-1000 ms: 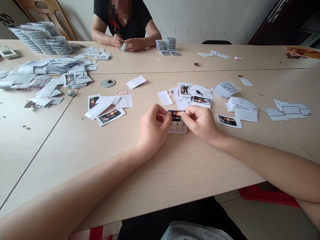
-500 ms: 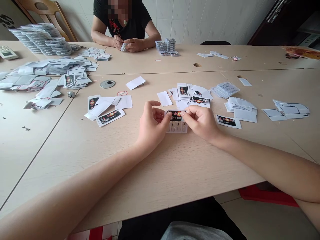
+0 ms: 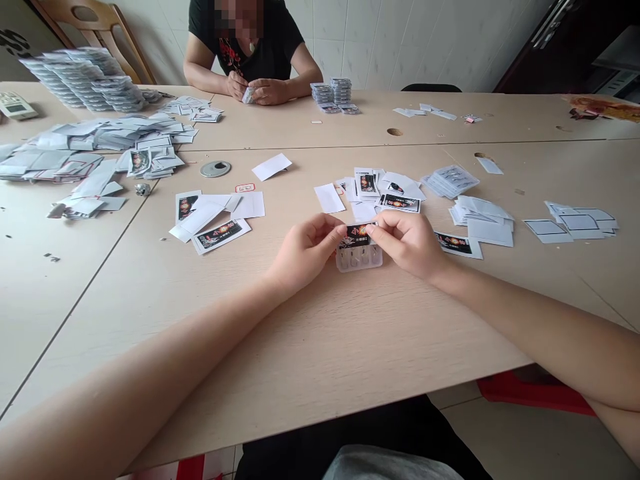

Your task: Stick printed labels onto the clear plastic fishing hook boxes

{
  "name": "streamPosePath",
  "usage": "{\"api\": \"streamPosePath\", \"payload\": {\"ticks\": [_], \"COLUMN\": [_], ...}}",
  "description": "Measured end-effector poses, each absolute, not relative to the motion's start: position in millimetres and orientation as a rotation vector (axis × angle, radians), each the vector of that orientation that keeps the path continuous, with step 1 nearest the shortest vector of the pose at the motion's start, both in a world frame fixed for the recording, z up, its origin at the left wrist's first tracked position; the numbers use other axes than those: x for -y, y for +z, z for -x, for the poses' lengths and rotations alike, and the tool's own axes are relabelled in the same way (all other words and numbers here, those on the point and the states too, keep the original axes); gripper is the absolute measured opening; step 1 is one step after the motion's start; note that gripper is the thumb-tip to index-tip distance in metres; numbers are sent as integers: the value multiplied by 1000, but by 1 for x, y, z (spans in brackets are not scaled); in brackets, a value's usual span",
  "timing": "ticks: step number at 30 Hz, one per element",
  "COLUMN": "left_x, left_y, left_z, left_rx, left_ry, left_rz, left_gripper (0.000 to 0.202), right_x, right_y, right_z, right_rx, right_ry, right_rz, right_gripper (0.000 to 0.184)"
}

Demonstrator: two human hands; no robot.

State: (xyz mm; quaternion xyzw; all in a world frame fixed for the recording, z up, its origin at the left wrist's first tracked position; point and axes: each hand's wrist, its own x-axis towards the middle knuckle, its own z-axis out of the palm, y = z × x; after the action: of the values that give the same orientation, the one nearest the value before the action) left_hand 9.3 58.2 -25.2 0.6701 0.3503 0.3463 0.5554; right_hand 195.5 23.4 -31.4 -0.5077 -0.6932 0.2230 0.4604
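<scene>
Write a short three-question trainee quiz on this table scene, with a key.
1. True or false: the left hand and the right hand both touch the black printed card.
2. What stands just beside the co-worker's hands?
A) a red stool
B) stacked packs
C) a round metal disc
3. Fill in: the round metal disc lies to the ___ of the person's hands.

Key: 1 true; 2 B; 3 left.

Plastic tray [image 3: 359,261] on table [image 3: 350,347], loose cards [image 3: 400,203] behind it, stacked trays [image 3: 331,93] farther back
</scene>
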Motion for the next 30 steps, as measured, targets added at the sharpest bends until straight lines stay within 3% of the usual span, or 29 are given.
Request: {"api": "streamPosePath", "payload": {"ticks": [10, 13, 18, 30], "left_x": [-60, -57, -53, -49], "left_y": [-24, -22, -21, -24], "left_z": [-8, -9, -10, -10], "left_rx": [-672, -741, -908, -974], "left_ry": [736, 744, 767, 888], "left_rz": [-1650, -1634, -1703, -1708], "left_gripper": [27, 20, 26, 32], "right_x": [-26, -25, -23, -21], "right_y": [-29, -29, -24, -13], "right_z": [-201, -200, -200, -198], "right_rx": [1706, 1741, 1823, 1847], "right_ry": [548, 512, 387, 90], "right_rz": [1317, 1297, 1301, 1734], "right_gripper": [32, 32, 33, 44]}}
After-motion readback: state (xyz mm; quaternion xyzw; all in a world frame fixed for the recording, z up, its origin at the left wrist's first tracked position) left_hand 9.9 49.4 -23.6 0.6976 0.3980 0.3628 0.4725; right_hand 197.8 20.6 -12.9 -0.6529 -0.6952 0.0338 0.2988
